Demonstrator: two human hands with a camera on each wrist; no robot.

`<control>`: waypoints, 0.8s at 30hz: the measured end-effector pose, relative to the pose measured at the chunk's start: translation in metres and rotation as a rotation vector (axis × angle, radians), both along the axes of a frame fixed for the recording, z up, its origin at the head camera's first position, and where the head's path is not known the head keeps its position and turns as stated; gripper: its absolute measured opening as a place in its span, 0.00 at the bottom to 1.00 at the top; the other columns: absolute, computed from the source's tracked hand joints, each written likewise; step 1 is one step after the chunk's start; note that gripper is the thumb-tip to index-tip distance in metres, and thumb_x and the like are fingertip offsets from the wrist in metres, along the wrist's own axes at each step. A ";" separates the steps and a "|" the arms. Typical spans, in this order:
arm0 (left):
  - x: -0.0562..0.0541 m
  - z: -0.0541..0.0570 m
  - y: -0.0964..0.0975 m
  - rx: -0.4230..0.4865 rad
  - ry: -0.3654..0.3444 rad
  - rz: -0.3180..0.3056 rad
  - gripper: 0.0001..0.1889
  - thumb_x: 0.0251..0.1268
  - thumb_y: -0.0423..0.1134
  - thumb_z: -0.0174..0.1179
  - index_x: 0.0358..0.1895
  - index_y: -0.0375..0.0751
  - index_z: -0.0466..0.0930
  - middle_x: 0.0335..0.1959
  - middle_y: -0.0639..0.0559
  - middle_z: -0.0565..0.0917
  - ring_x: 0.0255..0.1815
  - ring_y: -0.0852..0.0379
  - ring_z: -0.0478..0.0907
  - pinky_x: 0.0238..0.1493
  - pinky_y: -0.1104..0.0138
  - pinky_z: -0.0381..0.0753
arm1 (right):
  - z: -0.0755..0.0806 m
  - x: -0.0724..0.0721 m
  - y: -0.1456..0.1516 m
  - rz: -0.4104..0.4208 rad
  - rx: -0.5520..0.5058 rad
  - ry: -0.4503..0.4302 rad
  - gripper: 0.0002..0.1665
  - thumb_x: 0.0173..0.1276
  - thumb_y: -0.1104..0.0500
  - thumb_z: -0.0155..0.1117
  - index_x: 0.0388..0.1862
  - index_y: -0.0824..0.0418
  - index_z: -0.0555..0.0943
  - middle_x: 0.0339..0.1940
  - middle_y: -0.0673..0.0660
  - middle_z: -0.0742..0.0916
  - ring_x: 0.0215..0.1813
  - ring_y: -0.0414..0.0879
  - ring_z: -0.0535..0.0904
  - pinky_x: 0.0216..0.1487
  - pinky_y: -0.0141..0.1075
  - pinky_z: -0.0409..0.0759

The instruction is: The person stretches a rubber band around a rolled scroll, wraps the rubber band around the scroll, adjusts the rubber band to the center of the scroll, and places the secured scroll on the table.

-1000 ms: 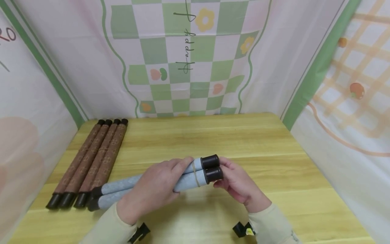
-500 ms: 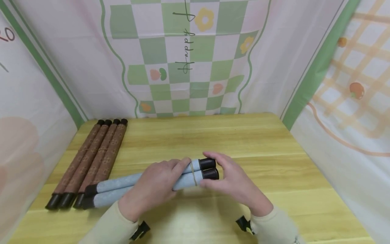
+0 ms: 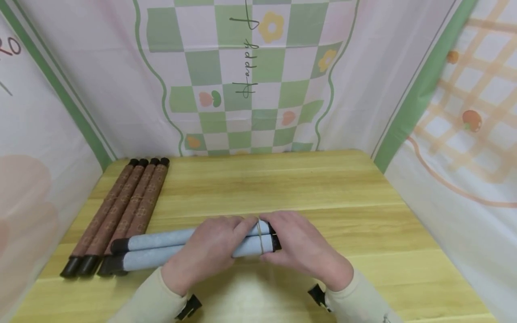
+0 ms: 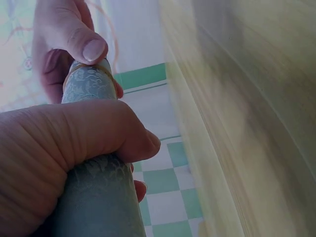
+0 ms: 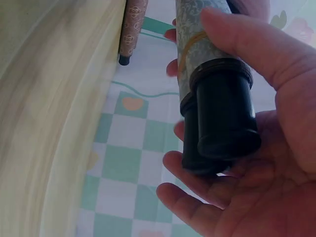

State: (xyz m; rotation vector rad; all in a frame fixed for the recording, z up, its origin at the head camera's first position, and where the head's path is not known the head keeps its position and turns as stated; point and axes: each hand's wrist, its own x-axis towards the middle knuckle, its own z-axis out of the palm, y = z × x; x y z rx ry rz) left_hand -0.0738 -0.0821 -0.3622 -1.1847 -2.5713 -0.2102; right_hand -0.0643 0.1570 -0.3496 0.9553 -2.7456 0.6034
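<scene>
Two light-blue rolled scrolls (image 3: 161, 237) with black end knobs lie side by side, slanting up to the right in the head view. A thin tan rubber band (image 3: 260, 244) circles both near their right ends. My left hand (image 3: 212, 246) grips them around the middle, its thumb over the top in the left wrist view. My right hand (image 3: 304, 246) holds their right ends. In the right wrist view its thumb presses on the patterned blue surface (image 5: 217, 47) beside the band, fingers behind and below the black knobs (image 5: 224, 108).
Several brown patterned scrolls (image 3: 139, 202) with black ends lie in a row on the left of the wooden table (image 3: 282, 179). The blue scrolls' left ends overlap the nearest ones. Printed cloth walls (image 3: 266, 67) stand behind and at both sides.
My right hand has gone from behind the knobs, opened wide around them, and closed over the scrolls' right ends by the band. The scrolls have levelled a little in my left hand.
</scene>
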 end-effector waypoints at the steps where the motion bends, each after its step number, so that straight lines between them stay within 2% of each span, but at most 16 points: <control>1: 0.000 0.000 0.000 0.000 0.001 -0.001 0.47 0.41 0.32 0.78 0.73 0.43 0.70 0.44 0.52 0.88 0.37 0.54 0.85 0.37 0.59 0.86 | 0.000 0.000 -0.001 0.004 0.010 0.001 0.45 0.48 0.45 0.86 0.65 0.57 0.78 0.52 0.50 0.87 0.57 0.48 0.83 0.62 0.48 0.80; 10: 0.004 -0.001 0.002 -0.035 0.014 0.015 0.47 0.49 0.39 0.78 0.76 0.40 0.68 0.46 0.50 0.88 0.37 0.53 0.86 0.36 0.58 0.86 | -0.004 -0.001 -0.006 0.007 0.085 0.091 0.46 0.45 0.40 0.86 0.62 0.55 0.80 0.46 0.48 0.88 0.50 0.46 0.85 0.55 0.47 0.83; 17: 0.005 -0.001 0.002 -0.039 0.016 0.015 0.49 0.50 0.43 0.80 0.78 0.40 0.66 0.49 0.50 0.89 0.38 0.53 0.86 0.38 0.58 0.86 | -0.005 -0.001 -0.009 0.005 0.090 0.069 0.48 0.43 0.37 0.87 0.60 0.57 0.81 0.43 0.47 0.88 0.46 0.43 0.84 0.51 0.44 0.83; 24: 0.007 0.000 0.002 -0.047 0.019 0.016 0.53 0.54 0.47 0.79 0.82 0.42 0.59 0.50 0.50 0.89 0.42 0.54 0.87 0.43 0.59 0.87 | -0.007 -0.001 -0.012 -0.003 0.088 0.108 0.49 0.39 0.34 0.88 0.57 0.56 0.82 0.40 0.46 0.88 0.41 0.40 0.83 0.47 0.41 0.83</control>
